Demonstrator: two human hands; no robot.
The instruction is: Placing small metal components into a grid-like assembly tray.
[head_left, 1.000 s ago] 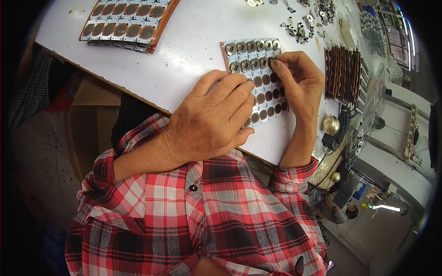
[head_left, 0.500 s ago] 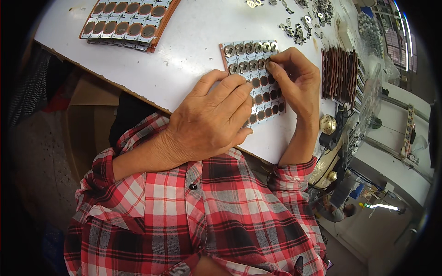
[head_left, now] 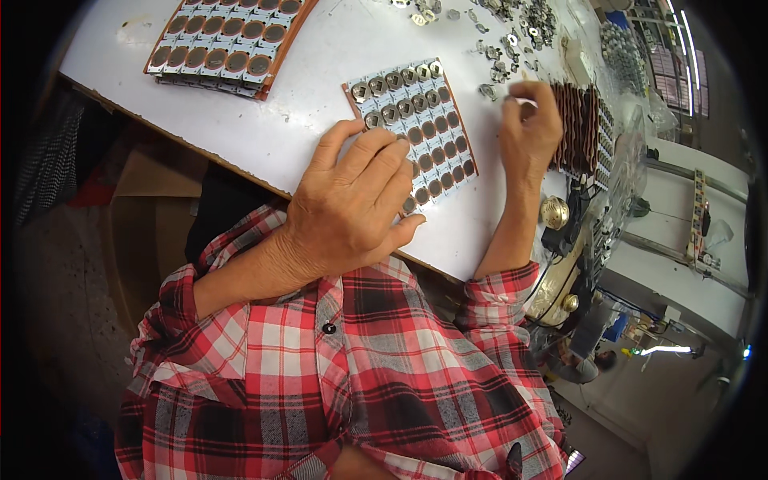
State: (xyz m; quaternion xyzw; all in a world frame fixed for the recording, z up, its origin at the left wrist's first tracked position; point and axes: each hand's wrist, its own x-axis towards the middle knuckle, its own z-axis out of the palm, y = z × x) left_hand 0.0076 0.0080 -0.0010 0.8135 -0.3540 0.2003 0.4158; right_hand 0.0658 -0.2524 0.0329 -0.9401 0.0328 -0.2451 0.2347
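Note:
A light-blue circuit board panel (head_left: 459,162) with reddish-brown edges lies tilted on the white table, covered in rows of round dark pads. Shiny metal battery clips (head_left: 394,81) sit on its two far rows; the nearer rows show bare pads. My left hand (head_left: 352,196) rests palm down over the panel's left side, fingers spread and bent onto it, hiding some pads. Off the panel's right side, my right hand (head_left: 531,132) is raised near the loose metal clips (head_left: 500,68). Its thumb and index finger curl together, and what they hold, if anything, is too small to make out.
At the far left lies a stack of similar panels (head_left: 216,60) with bare pads. More panels (head_left: 578,128) stand on edge in a row beyond my right hand. A round brass-coloured metal part (head_left: 554,213) and black cables lie near the table's right side.
My right hand has left the panel's second row and moved right toward the loose clips. My left hand stays on the panel, which now lies more tilted in view.

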